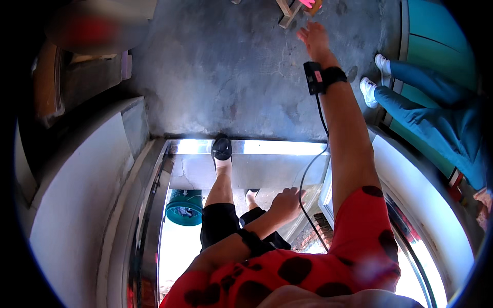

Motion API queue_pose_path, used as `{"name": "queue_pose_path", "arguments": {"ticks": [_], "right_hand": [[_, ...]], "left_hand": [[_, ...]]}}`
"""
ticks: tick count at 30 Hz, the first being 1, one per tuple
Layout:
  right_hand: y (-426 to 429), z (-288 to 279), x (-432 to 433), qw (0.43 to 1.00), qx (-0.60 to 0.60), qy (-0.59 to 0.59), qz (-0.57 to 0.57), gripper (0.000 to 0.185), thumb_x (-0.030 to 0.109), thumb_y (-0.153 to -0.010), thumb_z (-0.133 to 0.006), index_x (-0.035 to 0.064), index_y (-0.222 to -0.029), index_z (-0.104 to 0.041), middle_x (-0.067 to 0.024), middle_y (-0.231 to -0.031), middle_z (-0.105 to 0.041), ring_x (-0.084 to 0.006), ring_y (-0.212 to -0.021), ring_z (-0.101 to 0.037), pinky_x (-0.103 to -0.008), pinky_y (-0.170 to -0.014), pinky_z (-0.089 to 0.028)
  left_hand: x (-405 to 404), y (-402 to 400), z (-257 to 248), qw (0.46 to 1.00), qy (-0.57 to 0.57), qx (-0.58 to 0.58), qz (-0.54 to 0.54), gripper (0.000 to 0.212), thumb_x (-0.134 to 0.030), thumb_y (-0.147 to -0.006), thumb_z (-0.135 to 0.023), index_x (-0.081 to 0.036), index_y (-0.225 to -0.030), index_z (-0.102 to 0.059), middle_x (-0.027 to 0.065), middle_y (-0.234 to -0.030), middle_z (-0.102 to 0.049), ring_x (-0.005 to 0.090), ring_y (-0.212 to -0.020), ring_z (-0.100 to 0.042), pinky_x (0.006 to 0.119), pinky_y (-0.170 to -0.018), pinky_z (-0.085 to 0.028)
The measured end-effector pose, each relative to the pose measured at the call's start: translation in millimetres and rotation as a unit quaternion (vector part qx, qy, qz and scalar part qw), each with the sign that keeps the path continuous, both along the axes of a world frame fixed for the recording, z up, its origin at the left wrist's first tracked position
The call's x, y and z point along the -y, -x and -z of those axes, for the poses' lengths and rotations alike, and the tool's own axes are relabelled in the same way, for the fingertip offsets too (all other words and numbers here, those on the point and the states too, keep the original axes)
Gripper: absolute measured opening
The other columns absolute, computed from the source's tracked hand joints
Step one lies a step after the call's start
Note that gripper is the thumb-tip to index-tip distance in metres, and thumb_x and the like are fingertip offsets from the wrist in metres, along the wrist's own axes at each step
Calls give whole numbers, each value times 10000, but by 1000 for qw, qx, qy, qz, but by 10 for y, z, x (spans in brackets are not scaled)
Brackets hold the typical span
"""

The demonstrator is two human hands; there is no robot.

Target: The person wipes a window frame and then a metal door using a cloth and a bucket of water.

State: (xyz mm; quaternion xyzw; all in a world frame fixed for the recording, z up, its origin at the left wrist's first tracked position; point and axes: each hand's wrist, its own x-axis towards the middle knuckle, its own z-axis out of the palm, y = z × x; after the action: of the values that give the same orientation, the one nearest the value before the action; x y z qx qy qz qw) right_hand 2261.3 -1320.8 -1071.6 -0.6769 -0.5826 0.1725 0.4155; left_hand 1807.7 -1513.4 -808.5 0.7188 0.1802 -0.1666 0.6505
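My right hand stretches out over the grey concrete floor, its fingers loosely bent with nothing visible in them. Just beyond it, cut off by the top edge, are a wooden frame leg and a bright pink item. A black device is strapped to my right wrist, and a black cable runs from it to my body. My left hand hangs low in front of me, fingers slightly spread, apparently holding nothing. The cable crosses by its fingertips; whether they touch I cannot tell.
My foot in a black shoe is on the shiny metal door sill. A green bucket stands lower left, outside. At right, a person in teal trousers is beside a green panel. White walls flank the doorway.
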Motion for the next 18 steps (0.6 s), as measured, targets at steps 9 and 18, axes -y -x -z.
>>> {"name": "queue_pose_path", "arguments": {"ticks": [9,18], "right_hand": [[502,-604,-984,779,-517,154,320,216,180,-880,-610,16,-1018,-589,-83,-816,-640,-191,-676,-631,-280,-533,-490],[1090,-1021,-358,723,-580,109,359,250,106,-910,-557,-10,-1123,-496,-102,-818,-601,-213,-754,-621,-290,-612,-523]], "left_hand": [[-155,23,63,999,-30,-15,-31,386,-165,-779,-672,-61,-1112,-506,126,-974,-567,331,-858,-598,430,-675,-512],[-13,-57,-173,994,-65,57,-64,377,-151,-769,-685,-55,-1096,-524,124,-950,-573,313,-865,-602,414,-695,-504]]}}
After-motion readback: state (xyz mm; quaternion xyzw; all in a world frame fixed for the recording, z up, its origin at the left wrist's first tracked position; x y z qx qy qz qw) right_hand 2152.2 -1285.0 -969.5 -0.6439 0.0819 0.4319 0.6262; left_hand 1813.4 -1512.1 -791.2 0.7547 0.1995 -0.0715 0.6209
